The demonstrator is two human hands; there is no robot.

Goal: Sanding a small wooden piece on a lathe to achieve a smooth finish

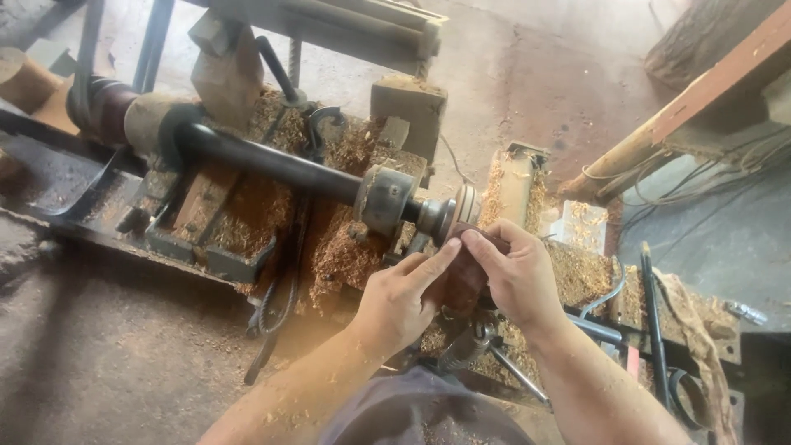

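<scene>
A dark reddish-brown wooden piece (463,276) sits at the end of a lathe spindle, against a tan chuck disc (466,203). My left hand (401,301) cups the piece from the left, with the index finger stretched along its top. From the right, my right hand (519,276) grips the same piece, fingertips pressed on its upper edge near the chuck. Both hands hide most of the wood. A long black shaft (264,163) runs from the chuck up and left to a belt pulley (103,107).
Wood shavings (247,218) lie heaped over the lathe bed and around it. A black metal rod (652,321) and a rag (692,325) rest at the right. A log (700,37) and a timber beam (717,82) stand at the upper right. Dusty concrete floor (107,346) lies at the lower left.
</scene>
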